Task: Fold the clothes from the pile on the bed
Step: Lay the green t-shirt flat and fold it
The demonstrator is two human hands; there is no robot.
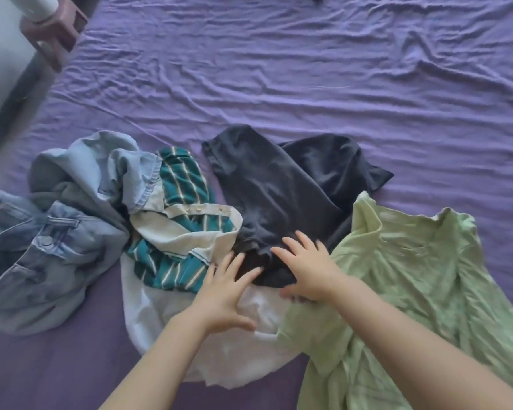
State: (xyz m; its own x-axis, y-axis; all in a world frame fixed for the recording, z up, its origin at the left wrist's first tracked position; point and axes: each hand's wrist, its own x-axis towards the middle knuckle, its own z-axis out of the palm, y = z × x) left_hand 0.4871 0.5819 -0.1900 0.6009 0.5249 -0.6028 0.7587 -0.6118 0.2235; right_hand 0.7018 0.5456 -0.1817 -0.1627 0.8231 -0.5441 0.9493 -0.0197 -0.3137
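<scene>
The left hand and right hand are hovering close together, fingers spread and gripping nothing, over the near edge of the dark shirt. That shirt is overlapping the white garment, striped shirt and green shirt, so lifting it is risking dragging neighbours along. The pile is lying crumpled, unfolded, on the purple bed.

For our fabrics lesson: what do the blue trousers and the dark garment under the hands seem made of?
Blue trousers: likely denim, faded matte, with stitched seams and a metal button. Dark garment: probably thin jersey knit, smooth with a slight sheen, draping in soft folds.
</scene>
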